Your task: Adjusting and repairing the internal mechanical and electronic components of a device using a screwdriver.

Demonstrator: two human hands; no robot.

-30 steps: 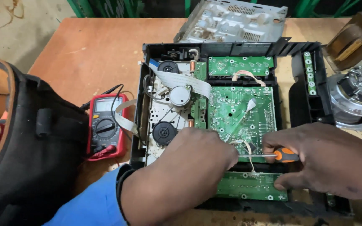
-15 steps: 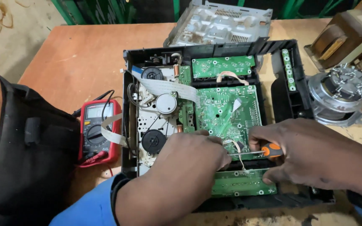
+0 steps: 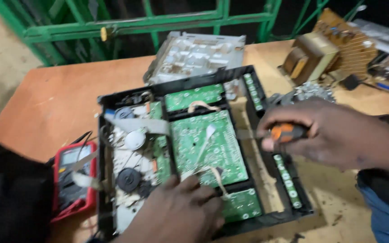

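Head view: opened player chassis [image 3: 113, 211] on desk [image 3: 59, 103], left hand [image 3: 176, 213] fingers pressed on green circuit board [image 3: 208, 146] w/ ribbon cable, right hand [image 3: 334, 132] grip clamped on orange-handled screwdriver [image 3: 287, 132] above chassis right side, red multimeter [image 3: 73, 180] adj.; step judged: board work.

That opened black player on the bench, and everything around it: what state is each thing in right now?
Black player case: cover off, boards exposed.
Large green circuit board: seated in the case, white ribbon cable across it.
Screwdriver: held in the right hand, tip blurred.
Left hand: resting on the case's front edge, fingers on the board.
Red multimeter: lying flat.
Grey metal cover: removed, behind the case.
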